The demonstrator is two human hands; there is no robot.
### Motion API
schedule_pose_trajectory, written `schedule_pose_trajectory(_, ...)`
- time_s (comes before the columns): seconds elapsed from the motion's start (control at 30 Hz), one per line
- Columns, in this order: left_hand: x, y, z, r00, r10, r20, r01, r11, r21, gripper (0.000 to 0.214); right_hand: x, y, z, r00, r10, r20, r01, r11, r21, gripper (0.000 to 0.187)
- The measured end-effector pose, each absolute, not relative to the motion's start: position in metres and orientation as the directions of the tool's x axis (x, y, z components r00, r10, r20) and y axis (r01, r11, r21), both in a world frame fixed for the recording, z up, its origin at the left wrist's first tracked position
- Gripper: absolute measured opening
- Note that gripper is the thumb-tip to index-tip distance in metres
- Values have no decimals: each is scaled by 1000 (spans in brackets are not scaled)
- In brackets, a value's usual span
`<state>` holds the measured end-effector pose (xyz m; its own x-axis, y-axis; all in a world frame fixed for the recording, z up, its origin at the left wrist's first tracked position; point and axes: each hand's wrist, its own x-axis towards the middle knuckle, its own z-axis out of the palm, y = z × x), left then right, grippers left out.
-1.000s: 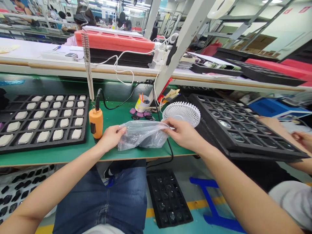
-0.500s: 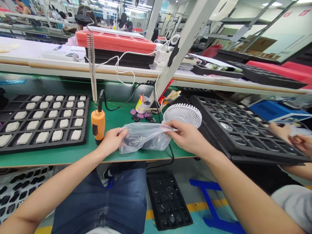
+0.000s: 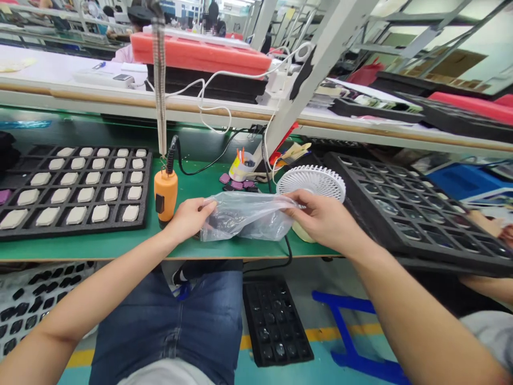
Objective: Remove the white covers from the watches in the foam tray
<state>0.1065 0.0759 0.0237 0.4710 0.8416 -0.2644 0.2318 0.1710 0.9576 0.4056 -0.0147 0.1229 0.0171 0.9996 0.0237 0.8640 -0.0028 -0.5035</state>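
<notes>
We find a clear polythene bag (image 3: 246, 216) held between both hands, its long axis running left to right above the green workbench top (image 3: 96, 248). The left hand (image 3: 188, 219) grips its left end, fingers curled over; the right hand (image 3: 323, 219) pinches its right end between fingers and thumb. Dark contents are blurred by the film; we cannot identify them. A white plastic desk fan (image 3: 311, 182) stands just behind the right hand.

The teal floor (image 3: 344, 363) carries a yellow stripe (image 3: 328, 334). A green-topped workbench (image 3: 100, 248) runs beneath a white shelf (image 3: 120, 101) on angled white posts (image 3: 324, 64). Further benches (image 3: 52, 21) recede under ceiling lights (image 3: 236, 3); the pale wall (image 3: 484, 59) behind metal racking (image 3: 425, 32) appears bare, though the view is poor.
</notes>
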Motion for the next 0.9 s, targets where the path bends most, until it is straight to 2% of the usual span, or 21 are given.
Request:
schedule_pose_trajectory(0.13, 111, 80, 26, 472, 833, -288, 229, 200, 953, 45, 406, -13, 126, 48, 999, 14, 878, -35, -478, 80)
schedule_pose_trajectory(0.37, 110, 74, 27, 452, 837, -310, 237, 222, 946, 44, 401, -13, 129, 66, 998, -8, 896, -62, -440, 85)
schedule_pose_trajectory(0.6, 109, 71, 34, 448, 848, -283, 234, 195, 953, 46, 406, -16, 129, 69, 998, 10, 899, -58, -434, 72)
schedule_pose_trajectory(0.77, 110, 69, 28, 473, 834, -284, 258, 177, 950, 45, 406, -15, 129, 37, 999, -37, 909, -49, -414, 67)
schedule_pose_trajectory(0.83, 111, 72, 30, 477, 834, -278, 255, 171, 952, 45, 406, -16, 131, 56, 998, -31, 910, -64, -409, 71)
schedule_pose_trajectory(0.9, 112, 75, 36, 479, 834, -273, 249, 170, 954, 45, 407, -16, 134, 90, 996, -19, 908, -90, -410, 83)
